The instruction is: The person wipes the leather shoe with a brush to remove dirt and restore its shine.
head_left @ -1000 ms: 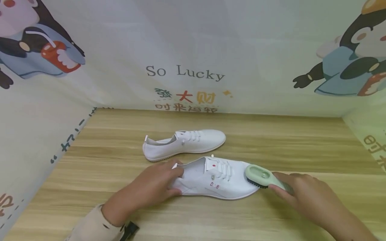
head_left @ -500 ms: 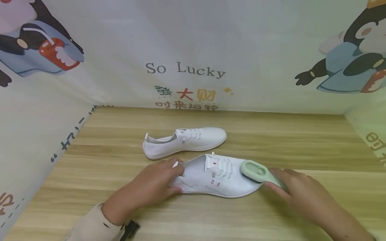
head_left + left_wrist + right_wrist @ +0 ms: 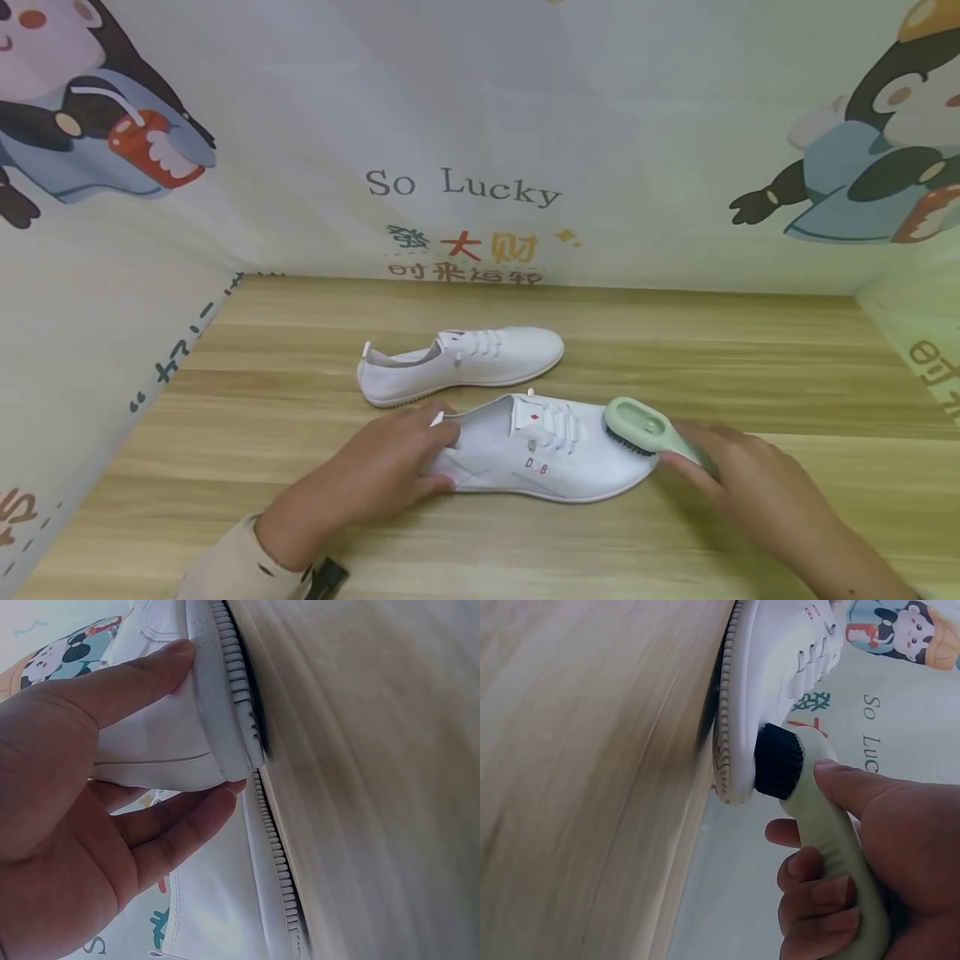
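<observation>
A white lace-up shoe (image 3: 487,454) lies on the wooden surface, its toe to the right. Around its heel the left hand (image 3: 375,467) grips, and in the left wrist view the thumb presses one side of the heel (image 3: 157,742) with fingers on the other. My right hand (image 3: 757,483) holds a light green shoe brush (image 3: 636,421) by its handle. In the right wrist view the brush's dark bristles (image 3: 778,760) touch the toe of the shoe (image 3: 761,675). Fingers wrap the green handle (image 3: 832,847) while the thumb lies along it.
The second white shoe (image 3: 502,354) stands just behind the first, toe also to the right. Printed cloth (image 3: 637,167) with cartoon figures and lettering encloses the back and sides of the wood-grain surface (image 3: 750,358). A small black object (image 3: 327,577) shows by the left sleeve.
The brush has slid slightly left and back along the toe of the shoe. The left hand keeps its grip on the heel. The head view shifts a little.
</observation>
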A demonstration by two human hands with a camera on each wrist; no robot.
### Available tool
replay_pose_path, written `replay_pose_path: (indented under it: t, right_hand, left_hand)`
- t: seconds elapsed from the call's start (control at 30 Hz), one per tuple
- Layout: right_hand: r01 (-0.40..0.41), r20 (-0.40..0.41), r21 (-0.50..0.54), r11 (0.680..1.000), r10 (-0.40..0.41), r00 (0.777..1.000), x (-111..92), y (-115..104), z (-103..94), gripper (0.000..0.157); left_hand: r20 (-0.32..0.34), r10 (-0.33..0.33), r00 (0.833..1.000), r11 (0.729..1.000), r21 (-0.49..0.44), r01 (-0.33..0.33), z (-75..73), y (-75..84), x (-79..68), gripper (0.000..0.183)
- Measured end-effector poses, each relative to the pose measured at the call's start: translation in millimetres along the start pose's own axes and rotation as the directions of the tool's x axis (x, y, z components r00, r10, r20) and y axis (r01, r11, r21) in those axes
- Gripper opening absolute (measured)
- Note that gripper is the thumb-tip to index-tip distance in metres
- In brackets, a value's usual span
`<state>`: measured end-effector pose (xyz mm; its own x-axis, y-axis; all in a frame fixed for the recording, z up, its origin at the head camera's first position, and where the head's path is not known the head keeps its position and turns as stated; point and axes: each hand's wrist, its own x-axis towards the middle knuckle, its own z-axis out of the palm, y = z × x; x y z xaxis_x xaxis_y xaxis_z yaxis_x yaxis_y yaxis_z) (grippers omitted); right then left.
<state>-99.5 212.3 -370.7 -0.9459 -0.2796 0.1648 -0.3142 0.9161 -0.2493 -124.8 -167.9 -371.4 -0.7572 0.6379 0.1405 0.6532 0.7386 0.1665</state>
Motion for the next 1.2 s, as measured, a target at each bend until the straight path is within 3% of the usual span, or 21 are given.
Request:
replay_pose_path:
  t: [0.13, 0.3, 0.57, 0.97, 1.2]
  right_hand:
    - [-0.015, 0.014, -0.017, 1.0, 0.015, 1.0, -2, 0, -1.2, 0.044]
    - [-0.054, 0.101, -0.042, 0.998, 0.058, 0.993, -2, 4, -4.6, 0.048]
    - [-0.04, 0.153, -0.078, 0.996, 0.052, 0.987, -1, 11, -11.3, 0.052]
    - [0.044, 0.151, 0.022, 0.999, -0.047, 0.987, -8, 6, -8.4, 0.038]
    - [0.074, 0.062, 0.054, 0.996, -0.077, 0.995, -8, -2, -1.6, 0.036]
  left_hand:
    - [0.004, -0.01, 1.0, 1.0, 0.0, 0.01, 2.4, 0.1, -1.2, 0.035]
    - [0.008, -0.001, 1.0, 1.0, 0.001, 0.001, 3.0, -0.3, -1.3, 0.035]
    - [-0.002, -0.006, 1.0, 1.0, 0.001, 0.006, 0.0, -0.5, -0.3, 0.036]
    - [0.001, -0.004, 1.0, 1.0, -0.003, 0.004, 0.8, -0.8, -0.4, 0.036]
    - [0.014, -0.021, 1.0, 1.0, 0.0, 0.021, 3.2, 0.0, -0.9, 0.036]
